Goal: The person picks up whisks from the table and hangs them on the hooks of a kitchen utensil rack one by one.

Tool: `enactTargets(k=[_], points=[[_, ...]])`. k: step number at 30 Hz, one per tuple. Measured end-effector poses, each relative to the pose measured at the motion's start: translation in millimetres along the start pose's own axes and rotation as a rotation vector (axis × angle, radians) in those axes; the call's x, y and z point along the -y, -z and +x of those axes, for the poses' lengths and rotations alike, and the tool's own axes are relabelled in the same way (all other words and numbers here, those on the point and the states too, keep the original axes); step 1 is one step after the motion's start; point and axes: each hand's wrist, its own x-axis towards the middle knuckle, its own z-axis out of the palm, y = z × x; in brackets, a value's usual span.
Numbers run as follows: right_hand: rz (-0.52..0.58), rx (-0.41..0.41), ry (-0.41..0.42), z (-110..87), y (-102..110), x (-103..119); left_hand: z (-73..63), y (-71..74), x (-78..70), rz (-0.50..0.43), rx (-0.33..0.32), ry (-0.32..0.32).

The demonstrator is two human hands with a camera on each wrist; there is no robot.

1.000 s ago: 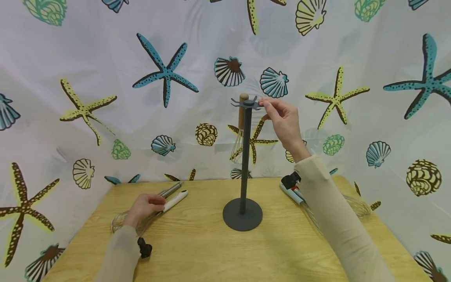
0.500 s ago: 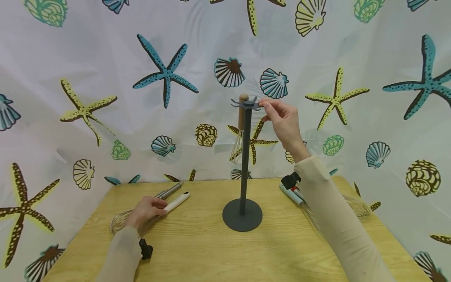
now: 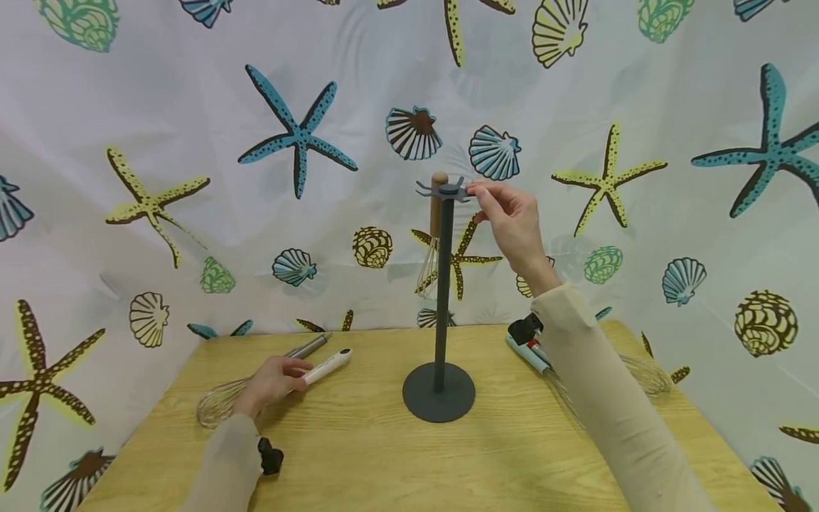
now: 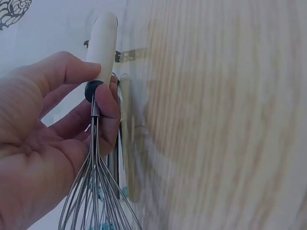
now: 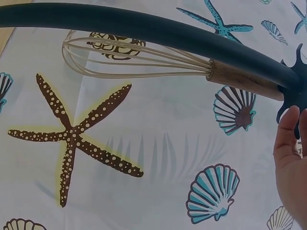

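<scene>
My left hand [image 3: 271, 387] grips a white-handled whisk [image 3: 330, 365] low over the table's left side. In the left wrist view its fingers and thumb close round the black collar and lower handle, with the wire loops [image 4: 98, 187] fanning out below. High at the centre, my right hand [image 3: 514, 222] pinches one hook of a dark grey stand [image 3: 443, 299] that has a round base. A wooden-handled whisk [image 5: 247, 80] hangs from the stand's hooked top, partly behind the post. Part of my right hand is cut off at the edge of the right wrist view.
A silver-handled whisk [image 3: 313, 345] lies on the table [image 3: 384, 455] behind my left hand. To the right rest a light-blue-handled whisk [image 3: 526, 352] and another whisk [image 3: 646, 375], partly hidden by my right sleeve. A shell-patterned curtain [image 3: 358, 57] rises behind the table.
My left hand has shifted slightly to the right with the white-handled whisk, whose handle now reaches further right. My right hand stays on the stand's hook.
</scene>
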Motion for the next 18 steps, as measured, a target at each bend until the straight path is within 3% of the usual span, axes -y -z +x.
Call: enactTargets(k=[3,11,18], points=[[0.005,-0.004,-0.005,-1.8,-2,-2,-3.4,-3.5,-3.3,-0.033,0.000,-0.016],[-0.004,-0.010,0.005,1.2,1,0,-0.9,-8.2,-28.4,-0.092,-0.055,-0.121],[-0.005,-0.017,0.007,-0.8,-1,0,-3.9,-16.7,-50.9,-0.105,-0.121,-0.137]])
